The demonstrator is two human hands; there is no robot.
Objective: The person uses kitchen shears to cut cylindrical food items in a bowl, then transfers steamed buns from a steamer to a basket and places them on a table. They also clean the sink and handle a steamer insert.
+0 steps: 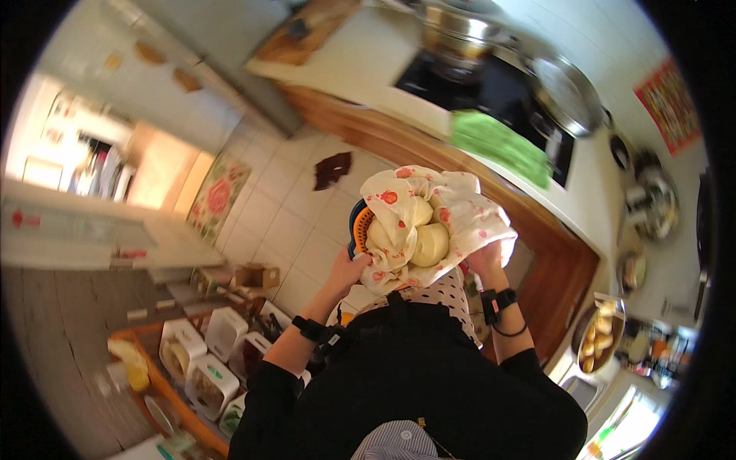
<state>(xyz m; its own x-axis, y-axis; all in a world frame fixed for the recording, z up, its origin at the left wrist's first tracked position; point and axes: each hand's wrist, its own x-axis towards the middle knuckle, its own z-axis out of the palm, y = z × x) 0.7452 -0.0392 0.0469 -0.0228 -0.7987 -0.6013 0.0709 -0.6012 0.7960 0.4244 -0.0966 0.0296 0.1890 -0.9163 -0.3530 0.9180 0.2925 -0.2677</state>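
In front of my waist is an orange plastic basket [360, 229] with a dark blue outer rim [352, 230]. A white cloth with red prints [454, 198] lines it and drapes over its sides. Several pale steamed buns [431, 244] sit in the cloth, partly covered by its folds. My left hand [349, 270] grips the basket's near left side, with the thumb on the cloth. My right hand [486, 259] holds the cloth at the right; the cloth hides most of its fingers.
Ahead is a counter with a black cooktop [489, 86], a steel steamer pot [460, 40], a steel pan [566, 95] and a green towel [500, 146]. A wooden rack of white bins [210, 385] stands at left. A dark cloth [333, 171] lies on the tiled floor.
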